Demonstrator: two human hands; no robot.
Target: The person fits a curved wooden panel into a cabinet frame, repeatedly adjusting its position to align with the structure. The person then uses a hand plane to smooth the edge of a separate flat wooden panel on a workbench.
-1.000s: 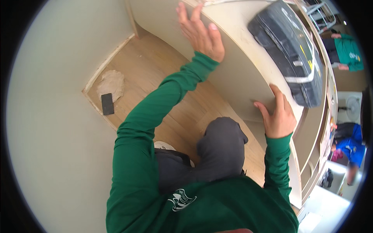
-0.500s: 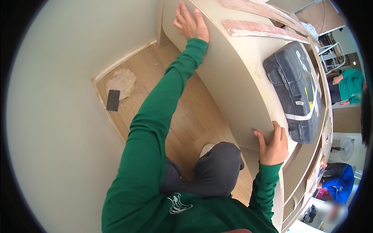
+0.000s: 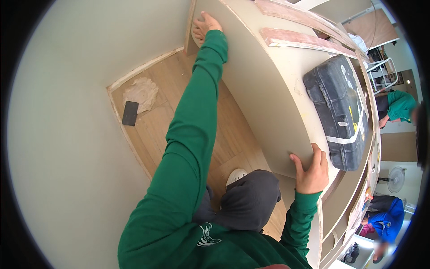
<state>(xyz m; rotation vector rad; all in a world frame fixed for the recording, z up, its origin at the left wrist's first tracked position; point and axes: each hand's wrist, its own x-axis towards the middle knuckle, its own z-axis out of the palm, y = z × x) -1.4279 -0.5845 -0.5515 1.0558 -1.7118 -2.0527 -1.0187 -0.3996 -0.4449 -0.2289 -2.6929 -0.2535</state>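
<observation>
left hand flat against the far edge of a large pale beige flat board, fingers spread, right hand clamped on its near corner, black hard plastic case just beyond the right hand

black tool case, standing fan

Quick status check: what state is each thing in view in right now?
Beige panel: raised on a slant, gripped at two corners.
Left hand: pressed flat on the panel's far corner.
Right hand: grip closed round the panel's near corner.
Black tool case: shut, lying flat on the panel.
Small black object: flat on the wooden floor.
</observation>
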